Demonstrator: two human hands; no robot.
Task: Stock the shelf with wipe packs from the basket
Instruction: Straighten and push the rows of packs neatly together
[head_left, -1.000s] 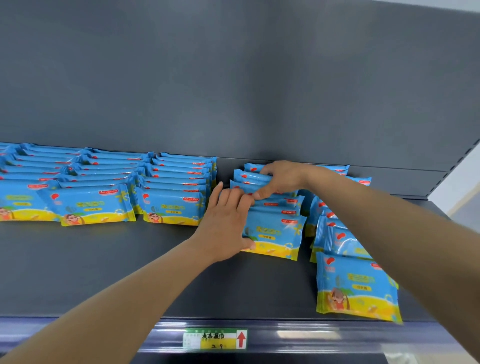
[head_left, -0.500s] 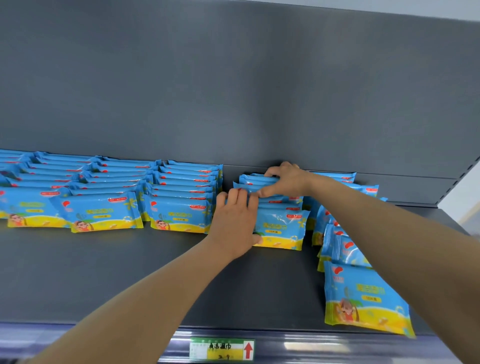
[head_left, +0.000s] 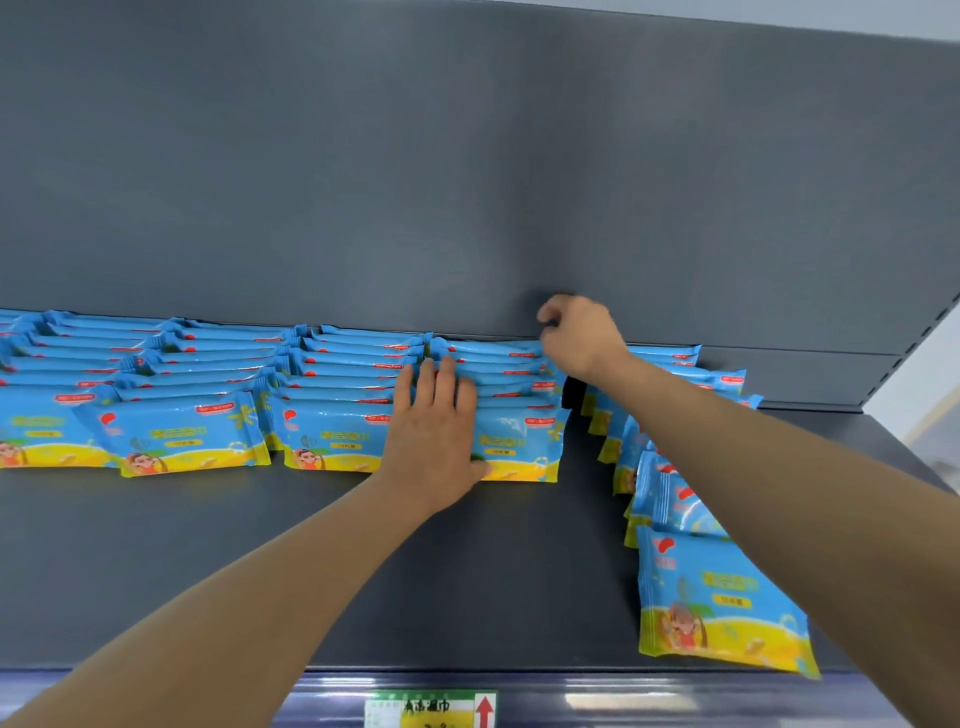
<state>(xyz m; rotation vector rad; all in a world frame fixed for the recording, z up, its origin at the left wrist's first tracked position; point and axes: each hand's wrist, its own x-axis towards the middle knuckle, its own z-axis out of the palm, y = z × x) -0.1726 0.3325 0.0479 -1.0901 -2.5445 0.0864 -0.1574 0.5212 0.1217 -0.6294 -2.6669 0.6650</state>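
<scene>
One row of wipe packs (head_left: 519, 441) sat on the shelf (head_left: 363, 571) under the left hand (head_left: 434, 441), fingers flat and together, pressing it against the neighbour row (head_left: 332, 431) left of the palm. The right hand (head_left: 582, 332) hovered over the row's back, curled on nothing (it had gripped the back packs earlier; the gap was open then). Step: squaring up. Next, probably straighten the slumped packs (head_left: 722, 597) right of that wrist.

Left hand (head_left: 436, 431): flat, fingers straight, pressing on the front wipe packs (head_left: 524, 441) of the fourth row, just beside the third row (head_left: 337, 431).
Right hand (head_left: 576, 332): fingers curled in, nothing visible in them, raised over the back of that row, near the back panel (head_left: 467, 182).
Far-right row (head_left: 722, 597): packs askew, the foremost at the edge of the shelf (head_left: 467, 571).
Price label (head_left: 431, 709): on the front rail, with a red arrow.
</scene>
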